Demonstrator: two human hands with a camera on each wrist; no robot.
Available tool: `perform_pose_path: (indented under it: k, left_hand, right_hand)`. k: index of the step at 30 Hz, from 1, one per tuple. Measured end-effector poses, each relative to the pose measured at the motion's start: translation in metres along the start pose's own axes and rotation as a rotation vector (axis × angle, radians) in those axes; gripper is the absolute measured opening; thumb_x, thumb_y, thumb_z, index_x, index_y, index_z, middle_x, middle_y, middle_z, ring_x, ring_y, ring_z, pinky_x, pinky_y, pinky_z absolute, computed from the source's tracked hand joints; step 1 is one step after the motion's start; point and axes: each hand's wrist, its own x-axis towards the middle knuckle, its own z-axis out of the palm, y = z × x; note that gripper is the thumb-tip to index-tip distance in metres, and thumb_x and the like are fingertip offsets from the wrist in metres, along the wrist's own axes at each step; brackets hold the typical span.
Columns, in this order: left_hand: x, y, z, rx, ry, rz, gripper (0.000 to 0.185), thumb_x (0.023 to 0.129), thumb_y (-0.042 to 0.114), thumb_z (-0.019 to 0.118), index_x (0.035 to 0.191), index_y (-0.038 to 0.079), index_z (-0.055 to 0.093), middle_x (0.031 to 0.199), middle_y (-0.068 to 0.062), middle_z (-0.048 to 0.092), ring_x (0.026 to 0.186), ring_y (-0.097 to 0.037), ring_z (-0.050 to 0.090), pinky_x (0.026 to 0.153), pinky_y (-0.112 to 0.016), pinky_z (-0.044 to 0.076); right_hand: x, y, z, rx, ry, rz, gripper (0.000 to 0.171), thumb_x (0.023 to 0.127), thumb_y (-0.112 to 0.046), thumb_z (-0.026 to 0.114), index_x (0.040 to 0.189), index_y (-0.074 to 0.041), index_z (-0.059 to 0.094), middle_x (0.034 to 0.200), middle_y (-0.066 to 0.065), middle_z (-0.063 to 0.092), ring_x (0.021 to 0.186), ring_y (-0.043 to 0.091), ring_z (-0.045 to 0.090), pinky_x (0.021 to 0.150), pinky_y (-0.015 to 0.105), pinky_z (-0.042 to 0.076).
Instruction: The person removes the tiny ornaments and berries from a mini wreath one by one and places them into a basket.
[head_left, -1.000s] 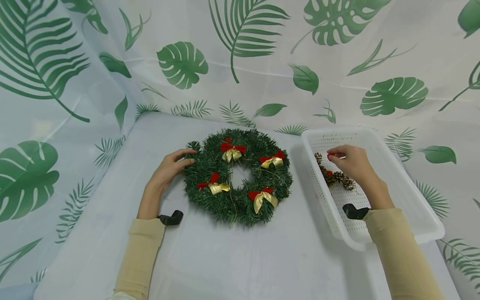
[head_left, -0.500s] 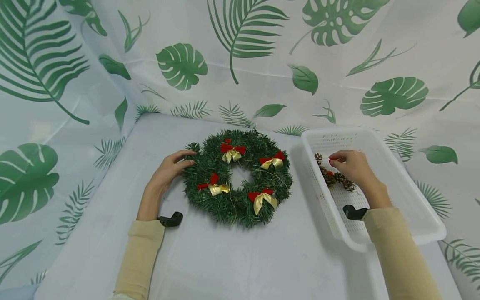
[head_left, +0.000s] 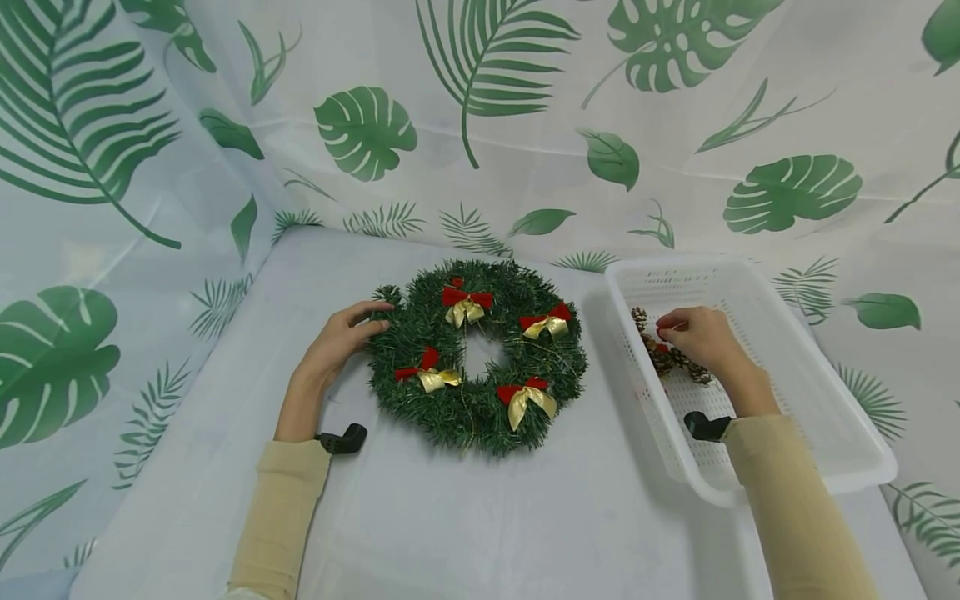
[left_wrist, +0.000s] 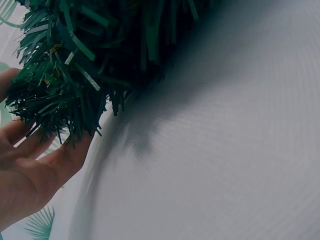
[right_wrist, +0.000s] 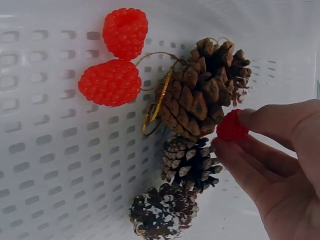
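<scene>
Leaf-print sheeting frames our table, where our left hand (head_left: 335, 343), fingers loosely extended, rests against the wreath (head_left: 476, 354) at its left rim, while our right hand (head_left: 701, 337) pinches a red berry (right_wrist: 231, 125) inside the white basket (head_left: 817, 392), right of the wreath.

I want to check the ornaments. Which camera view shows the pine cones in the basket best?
The right wrist view: the pine cones fill the frame beside red berries, near the right hand. The head view shows them small and partly hidden in the basket. The left wrist view shows none.
</scene>
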Motion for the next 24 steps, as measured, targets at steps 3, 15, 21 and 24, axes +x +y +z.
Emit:
perform_pose_path:
  k: [3, 15, 21, 24]
  left_hand:
    - [-0.0001, 0.0005, 0.0002, 0.004, 0.001, -0.001, 0.045, 0.103, 0.026, 0.064, 0.146, 0.014, 0.057, 0.169, -0.006, 0.028, 0.14, -0.035, 0.045, 0.105, -0.05, 0.042]
    - [-0.0011, 0.0016, 0.0007, 0.005, -0.003, 0.002, 0.047, 0.103, 0.028, 0.064, 0.147, 0.014, 0.056, 0.169, -0.006, 0.026, 0.143, -0.037, 0.042, 0.113, -0.057, 0.037]
    - [-0.0013, 0.0004, 0.0002, 0.009, 0.002, 0.004, 0.046, 0.103, 0.028, 0.064, 0.147, 0.014, 0.057, 0.169, -0.006, 0.026, 0.142, -0.037, 0.043, 0.113, -0.057, 0.037]
    - [-0.0014, 0.0004, -0.0002, 0.01, 0.003, 0.001, 0.046, 0.103, 0.028, 0.064, 0.146, 0.014, 0.057, 0.169, -0.006, 0.027, 0.142, -0.036, 0.044, 0.113, -0.057, 0.037]
  right_hand:
    - [0.0008, 0.0021, 0.0022, -0.009, -0.011, 0.002, 0.024, 0.096, -0.009, 0.066, 0.109, 0.01, 0.074, 0.101, 0.03, 0.074, 0.096, 0.048, 0.07, 0.082, 0.058, 0.056]
    - [0.0038, 0.0051, 0.0064, -0.015, -0.046, 0.025, 0.025, 0.097, -0.009, 0.063, 0.111, 0.009, 0.073, 0.105, 0.031, 0.073, 0.099, 0.049, 0.069, 0.082, 0.057, 0.057]
    - [0.0053, 0.0058, 0.0061, -0.017, -0.059, 0.011, 0.027, 0.096, -0.008, 0.061, 0.111, 0.011, 0.073, 0.105, 0.032, 0.073, 0.098, 0.05, 0.069, 0.081, 0.057, 0.057]
    - [0.0069, 0.0078, 0.0072, -0.025, -0.064, 0.005, 0.027, 0.096, -0.008, 0.061, 0.112, 0.011, 0.072, 0.105, 0.032, 0.073, 0.097, 0.049, 0.07, 0.081, 0.058, 0.056]
